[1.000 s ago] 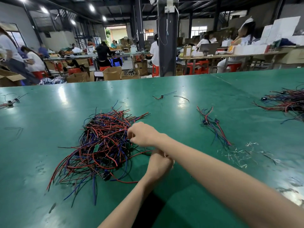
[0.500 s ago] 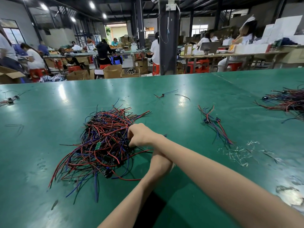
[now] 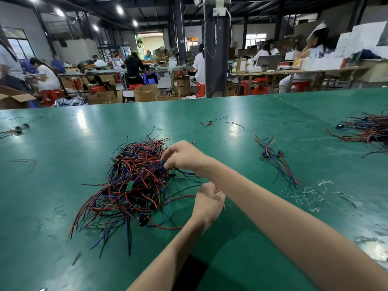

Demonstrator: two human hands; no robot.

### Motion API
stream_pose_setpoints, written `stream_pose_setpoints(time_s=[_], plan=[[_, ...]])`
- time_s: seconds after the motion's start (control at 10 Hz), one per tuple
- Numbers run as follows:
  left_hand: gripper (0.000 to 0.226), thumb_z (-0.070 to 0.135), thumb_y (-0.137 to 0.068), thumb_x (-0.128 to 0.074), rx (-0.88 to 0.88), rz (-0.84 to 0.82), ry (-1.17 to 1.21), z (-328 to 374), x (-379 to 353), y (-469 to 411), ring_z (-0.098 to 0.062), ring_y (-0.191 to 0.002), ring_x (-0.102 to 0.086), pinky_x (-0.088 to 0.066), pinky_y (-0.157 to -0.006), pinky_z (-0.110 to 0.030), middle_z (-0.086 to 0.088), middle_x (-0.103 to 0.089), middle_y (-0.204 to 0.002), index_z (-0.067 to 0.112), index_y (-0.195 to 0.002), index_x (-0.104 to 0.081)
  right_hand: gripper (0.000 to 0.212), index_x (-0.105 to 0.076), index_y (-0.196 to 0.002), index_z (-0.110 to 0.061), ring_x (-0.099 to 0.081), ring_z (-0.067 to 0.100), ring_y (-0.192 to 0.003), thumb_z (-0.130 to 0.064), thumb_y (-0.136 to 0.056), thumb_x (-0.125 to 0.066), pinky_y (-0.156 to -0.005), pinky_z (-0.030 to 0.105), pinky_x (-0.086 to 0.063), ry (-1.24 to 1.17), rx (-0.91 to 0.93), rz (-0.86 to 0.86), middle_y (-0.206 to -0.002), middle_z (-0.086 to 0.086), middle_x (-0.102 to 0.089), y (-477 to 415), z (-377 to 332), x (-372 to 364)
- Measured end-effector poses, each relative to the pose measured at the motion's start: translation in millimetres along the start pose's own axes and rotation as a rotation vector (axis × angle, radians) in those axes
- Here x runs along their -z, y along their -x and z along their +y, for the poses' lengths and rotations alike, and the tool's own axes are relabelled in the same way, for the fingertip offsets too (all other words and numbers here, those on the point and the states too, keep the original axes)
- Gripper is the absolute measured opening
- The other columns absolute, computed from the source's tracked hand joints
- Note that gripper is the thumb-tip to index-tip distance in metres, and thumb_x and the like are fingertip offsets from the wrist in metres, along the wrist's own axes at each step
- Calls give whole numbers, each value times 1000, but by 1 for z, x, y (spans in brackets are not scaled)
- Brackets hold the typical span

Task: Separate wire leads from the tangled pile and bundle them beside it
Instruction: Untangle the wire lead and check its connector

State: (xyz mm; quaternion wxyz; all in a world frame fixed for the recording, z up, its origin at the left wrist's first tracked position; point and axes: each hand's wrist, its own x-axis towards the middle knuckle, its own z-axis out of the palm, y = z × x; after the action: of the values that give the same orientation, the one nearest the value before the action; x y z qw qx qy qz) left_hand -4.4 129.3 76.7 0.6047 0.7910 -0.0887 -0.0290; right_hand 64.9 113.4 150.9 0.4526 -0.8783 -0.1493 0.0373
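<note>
A tangled pile of red, blue and black wire leads, dotted with small green boards and black connectors, sits mid-bench as the right hand reaches over its right edge, fingers curled and pinching strands. The left hand hovers just beside the pile, fingers curled; whether it holds a wire cannot be told. One small bundle lies apart to the right, a second heap sits at the far right edge, and one loose lead lies beyond the pile.
</note>
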Motion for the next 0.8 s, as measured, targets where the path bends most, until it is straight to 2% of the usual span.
stream_pose_setpoints(time_s=[0.1,0.2,0.3,0.4,0.5,0.6,0.7,0.8], plan=[[17,23,-66,-41,-97,-15,135,15,3,12,2,-32,-44,-29,-38,-6,16,-46,-33,16,-62,-56,16,-65,-93,-1,-50,16,-62,10,-81,-62,-63,26,-42,-261,40,49,-71,9,-56,15,-6,22],[18,17,-68,-43,-116,8,202,2,3,3,2,-33,-45,-32,-38,-7,16,-49,-36,22,-65,-60,18,-62,-91,-3,-53,12,-61,12,-84,-58,-64,19,-50,-537,63,142,-71,5,-53,31,3,41],[21,10,-76,-47,-112,72,225,-10,0,-7,-1,-34,-40,-33,-39,-14,7,-50,-38,14,-70,-67,19,-61,-89,-4,-56,13,-68,13,-87,-53,-67,21,-55,-871,54,240,-77,6,-55,47,28,56],[24,3,-83,-50,-81,178,272,-15,-3,-13,-9,-31,-39,-32,-37,-16,-3,-56,-42,9,-70,-68,21,-59,-94,-3,-58,15,-63,11,-90,-46,-67,25,-57,-1144,2,293,-77,7,-57,61,59,65],[32,-4,-88,-44,-65,297,337,-15,-2,-14,-8,-32,-43,-32,-35,-17,-7,-58,-47,5,-65,-64,23,-60,-97,-2,-61,12,-60,11,-92,-42,-65,25,-57,-1172,-91,304,-72,5,-59,74,90,63],[21,12,-82,-50,-130,402,356,-13,1,-11,-10,-43,-42,-34,-42,-21,2,-50,-49,8,-63,-58,26,-61,-98,-1,-63,12,-59,14,-89,-42,-64,29,-58,-1242,-161,290,-66,3,-62,85,113,59],[13,22,-85,-54,-312,498,-29,-13,5,-10,-10,-71,-45,-36,-66,-18,15,-53,-69,18,-74,-59,27,-60,-97,-2,-64,13,-57,15,-81,-47,-64,30,-59,-1310,-163,254,-61,3,-62,89,121,58],[20,30,-91,-50,-480,378,-475,-15,4,-11,-9,-94,-47,-33,-86,-22,12,-61,-95,21,-97,-67,28,-60,-95,-3,-65,14,-60,10,-71,-53,-66,32,-59,-1325,-148,200,-64,5,-62,89,118,55]])
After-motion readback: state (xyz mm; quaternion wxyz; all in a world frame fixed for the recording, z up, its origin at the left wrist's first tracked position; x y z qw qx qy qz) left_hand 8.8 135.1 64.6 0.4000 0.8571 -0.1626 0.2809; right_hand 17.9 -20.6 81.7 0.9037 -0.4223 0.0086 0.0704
